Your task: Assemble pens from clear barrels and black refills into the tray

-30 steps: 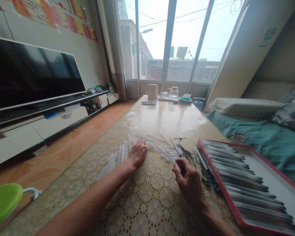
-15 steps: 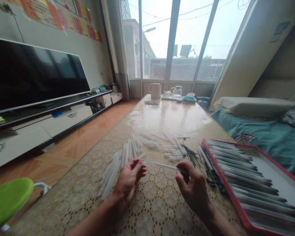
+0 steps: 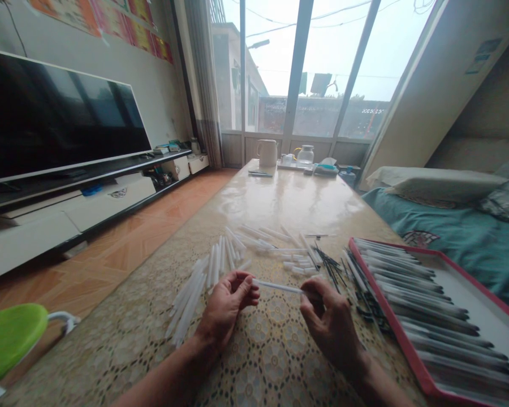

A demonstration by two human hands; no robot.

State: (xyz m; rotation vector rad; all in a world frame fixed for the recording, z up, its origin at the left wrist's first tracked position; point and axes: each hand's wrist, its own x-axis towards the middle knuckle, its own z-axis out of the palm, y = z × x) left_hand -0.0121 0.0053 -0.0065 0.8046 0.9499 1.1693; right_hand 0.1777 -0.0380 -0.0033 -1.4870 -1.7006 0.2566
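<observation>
Looking down a long table with a lace-pattern cover; positions are given from the hands.

- Television, 1, on a low stand at 10 o'clock.
- Bed with a teal cover, 1, along the table's edge at 2 o'clock.
- Red-rimmed tray, 1, at 3 to 4 o'clock on the table. It holds a row of finished pens lying side by side. The near ones are blurred, so no exact count.
- Green stool, 1, at 8 o'clock beside the table.
- Loose white tubes, scattered from 10 to 12 o'clock just beyond the hands. They overlap, well over a dozen.
- Black refills, a thin bundle at 1 o'clock, between the right hand and the tray. Too fine to count.
- Pitcher, 1, and glass kettle, 1, at 12 o'clock on the far end, near each other.
- Left hand: thumb and fingertips pinched on the left end of one white tube.
- Right hand: fingers curled shut on the same tube's right end.
- The white tube is held roughly level just above the cover, spanning the gap between the two hands.
</observation>
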